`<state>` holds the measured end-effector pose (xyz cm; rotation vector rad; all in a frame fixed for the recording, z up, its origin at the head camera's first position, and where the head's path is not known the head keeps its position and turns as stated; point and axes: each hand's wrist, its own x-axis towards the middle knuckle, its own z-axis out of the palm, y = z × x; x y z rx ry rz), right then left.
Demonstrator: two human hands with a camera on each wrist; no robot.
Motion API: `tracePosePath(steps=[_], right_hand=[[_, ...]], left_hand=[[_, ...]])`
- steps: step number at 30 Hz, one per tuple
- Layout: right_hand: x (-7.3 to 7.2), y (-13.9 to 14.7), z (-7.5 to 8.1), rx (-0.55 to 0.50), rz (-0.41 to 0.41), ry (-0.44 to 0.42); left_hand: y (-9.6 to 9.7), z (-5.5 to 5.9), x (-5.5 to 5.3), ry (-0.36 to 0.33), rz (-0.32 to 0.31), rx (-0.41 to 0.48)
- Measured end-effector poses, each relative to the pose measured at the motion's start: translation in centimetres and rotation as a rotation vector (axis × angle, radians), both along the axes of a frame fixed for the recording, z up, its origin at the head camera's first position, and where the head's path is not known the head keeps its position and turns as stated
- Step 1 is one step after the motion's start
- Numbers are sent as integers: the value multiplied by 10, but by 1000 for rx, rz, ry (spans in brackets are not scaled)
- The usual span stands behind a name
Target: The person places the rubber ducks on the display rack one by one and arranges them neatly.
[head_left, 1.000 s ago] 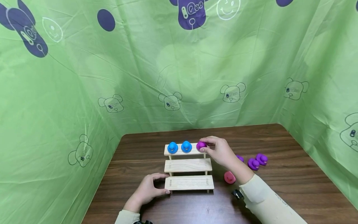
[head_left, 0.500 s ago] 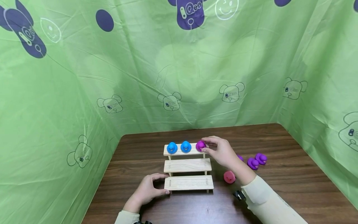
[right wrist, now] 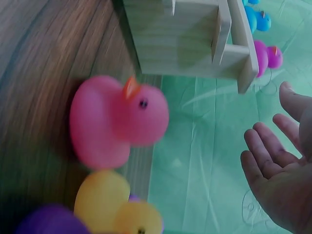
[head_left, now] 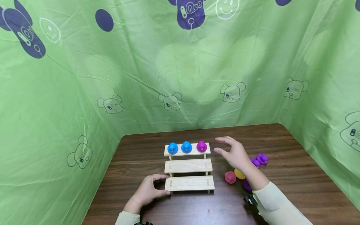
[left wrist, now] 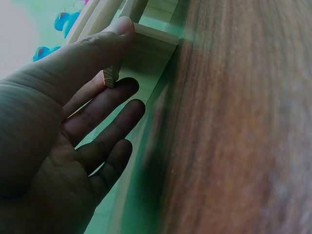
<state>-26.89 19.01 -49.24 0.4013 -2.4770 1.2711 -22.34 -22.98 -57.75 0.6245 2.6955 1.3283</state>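
A small three-step wooden display stand (head_left: pixel 189 166) is on the table. Along its top step sit two blue rubber ducks (head_left: pixel 172 148) and, at the right end, a magenta rubber duck (head_left: pixel 201 146). My left hand (head_left: pixel 150 189) grips the left end of the bottom step, thumb at the front and index finger behind. In the left wrist view the thumb (left wrist: pixel 105 41) lies against the stand's edge while the other fingers are loosely bent below. To the right of the top step, my right hand (head_left: pixel 234 153) is spread, holding nothing, apart from the magenta duck.
On the table right of the stand are a pink duck (head_left: pixel 230 177), a yellow duck (head_left: pixel 239 174) and several purple ducks (head_left: pixel 262 159), partly hidden by the right forearm. Green printed cloth (head_left: pixel 197 78) walls the back and sides of the brown table (head_left: pixel 140 150).
My right hand has let go of the magenta duck on the top step and drawn back to the right. The yellow duck has come into view. My left hand stays on the stand.
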Motion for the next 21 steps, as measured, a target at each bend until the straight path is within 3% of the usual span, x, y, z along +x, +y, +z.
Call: tracePosePath(steps=[21], right_hand=[[11,96,-29,60,-130,-102]], left_hand=[[0,1,-1,-2,-3,-3]])
